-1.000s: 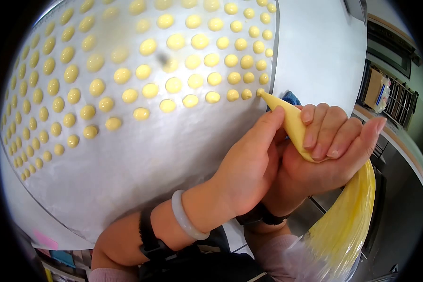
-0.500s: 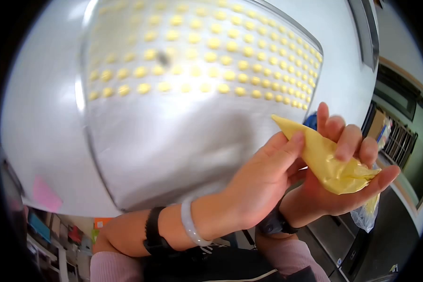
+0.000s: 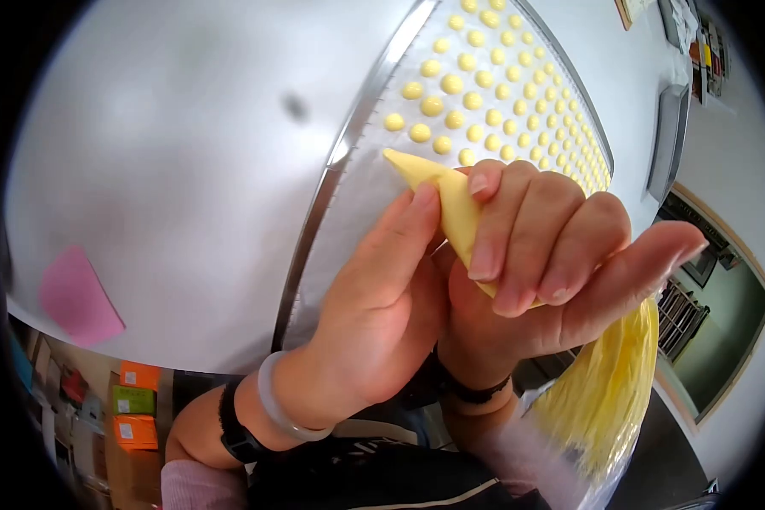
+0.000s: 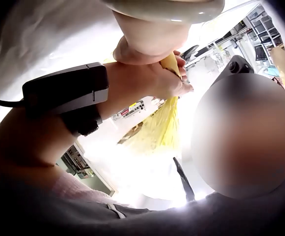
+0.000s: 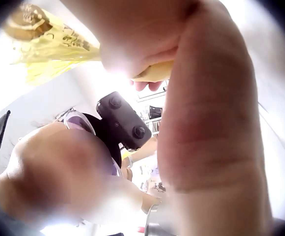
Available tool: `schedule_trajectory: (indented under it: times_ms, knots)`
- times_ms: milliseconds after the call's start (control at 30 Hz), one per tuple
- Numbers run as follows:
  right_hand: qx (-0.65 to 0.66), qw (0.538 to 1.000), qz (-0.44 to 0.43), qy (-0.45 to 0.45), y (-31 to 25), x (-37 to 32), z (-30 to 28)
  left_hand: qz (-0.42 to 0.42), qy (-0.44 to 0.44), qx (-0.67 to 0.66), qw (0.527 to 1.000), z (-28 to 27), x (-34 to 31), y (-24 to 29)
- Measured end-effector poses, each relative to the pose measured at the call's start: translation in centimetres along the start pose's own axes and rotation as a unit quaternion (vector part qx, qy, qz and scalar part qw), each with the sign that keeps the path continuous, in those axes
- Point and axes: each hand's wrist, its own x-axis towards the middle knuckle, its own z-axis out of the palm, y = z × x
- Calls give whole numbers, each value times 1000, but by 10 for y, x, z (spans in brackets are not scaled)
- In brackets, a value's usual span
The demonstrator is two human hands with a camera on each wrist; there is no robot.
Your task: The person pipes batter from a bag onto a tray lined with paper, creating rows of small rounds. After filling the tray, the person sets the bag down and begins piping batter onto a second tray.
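Observation:
A piping bag (image 3: pixel 461 223) full of yellow batter points its tip up and left, over the bare paper beside the left end of the rows of yellow dollops (image 3: pixel 432 105). My right hand (image 3: pixel 540 246) grips the bag's middle, fingers curled over it and thumb stretched out to the right. Close behind the tip, my left hand (image 3: pixel 378 289) holds the bag with its thumb on top; its other fingers are mostly hidden. The bag's twisted, clear tail (image 3: pixel 608 382) hangs below the right hand, and also shows as yellow plastic (image 5: pixel 59 54) in the right wrist view.
The dollops sit on a paper-lined baking tray with a metal rim (image 3: pixel 314 212). A pink slip (image 3: pixel 81 296) lies on the white table (image 3: pixel 187 170). Orange and green boxes (image 3: pixel 136 399) stand below the table's edge. Another metal tray (image 3: pixel 670 140) is at far right.
The view has swung left along the tray. The bag's tip went from the rows' right end to their left end. My right fingers loosened midway and are now curled round the bag again.

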Motion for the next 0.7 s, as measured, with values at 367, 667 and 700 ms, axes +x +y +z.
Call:
schedule_trajectory:
  times_ms: [367,667,700]
  knots:
    - [15,999,12,-34,6,0,2,-6,-16,-52,999,-6,-1,3]
    - [-69,997,19,31,-6,-9,3,-42,-21,-76,996,-9,0,-5]
    - [-64,997,20,50,-4,-10,4,-57,-10,-97,994,-11,1,-4]
